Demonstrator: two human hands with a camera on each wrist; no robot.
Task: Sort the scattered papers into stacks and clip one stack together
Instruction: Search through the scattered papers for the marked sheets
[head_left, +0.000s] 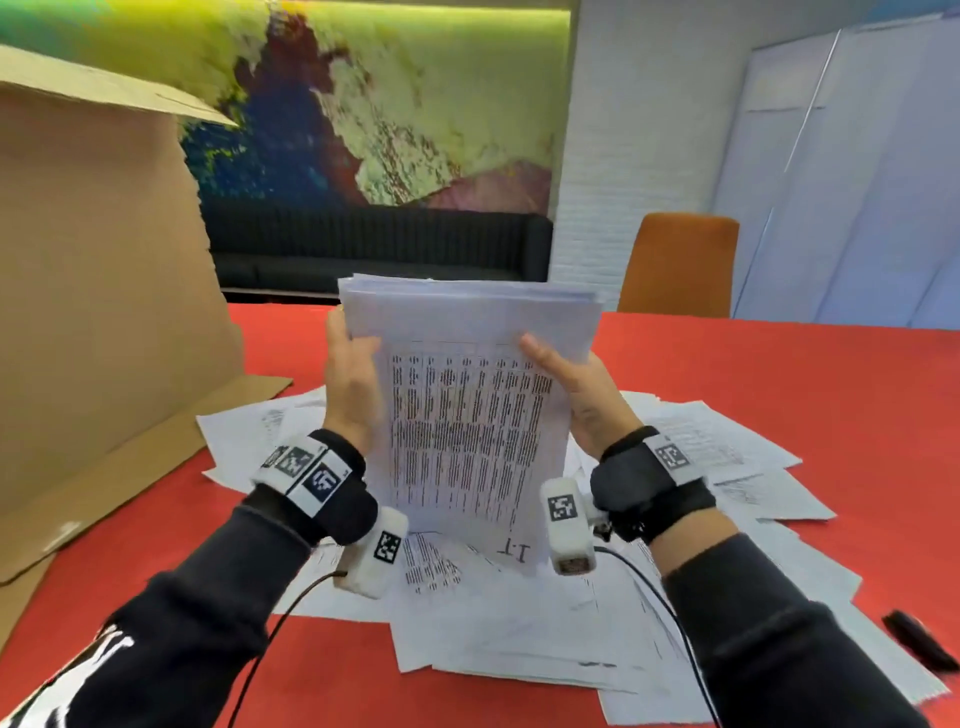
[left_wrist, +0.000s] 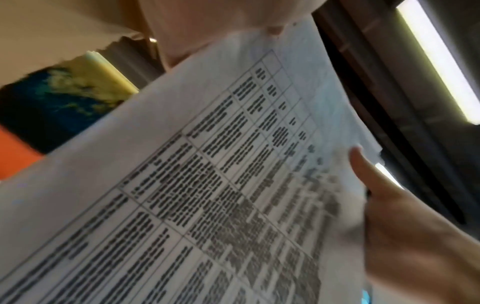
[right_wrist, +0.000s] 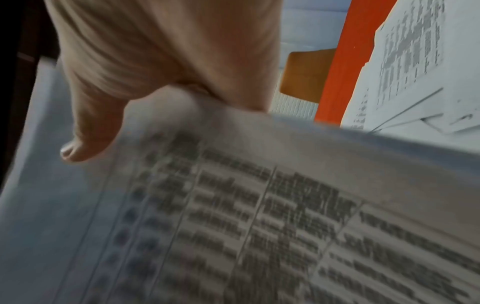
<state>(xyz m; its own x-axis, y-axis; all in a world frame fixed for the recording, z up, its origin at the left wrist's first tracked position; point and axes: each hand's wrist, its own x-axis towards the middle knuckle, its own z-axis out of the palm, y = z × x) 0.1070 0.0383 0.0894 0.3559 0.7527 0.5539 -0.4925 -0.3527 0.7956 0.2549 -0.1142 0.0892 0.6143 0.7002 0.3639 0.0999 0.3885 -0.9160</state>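
Holding a thick sheaf of white printed sheets (head_left: 470, 415) upright between both hands, the person has it lifted above the red tabletop (head_left: 779, 364), probably so the loose edges can be squared up before the stack is set down or clipped. Its front page carries a dense printed table, and its lower edge hangs just above the scattered white papers (head_left: 545, 639) that lie fanned across the table in a loose heap, not yet sorted. The left hand (head_left: 350, 379) clasps the sheaf's left edge, thumb laid across the front page and fingers curled round behind, out of sight. The right hand (head_left: 584, 395) mirrors it on the right edge; the right wrist view shows its thumb (right_wrist: 88, 131) pressed flat on the page while the sheets bend slightly under the palm. Both forearms, in dark sleeves, rise from below and angle inward, wrists cocked back so the page faces the person. A tall brown cardboard box (head_left: 98, 291) stands on the table to the left, well apart from the sheaf. A black marker-like object (head_left: 919, 642) lies near the table's right edge, just beside the outermost sheets; whether it is a clip or a pen I cannot tell.
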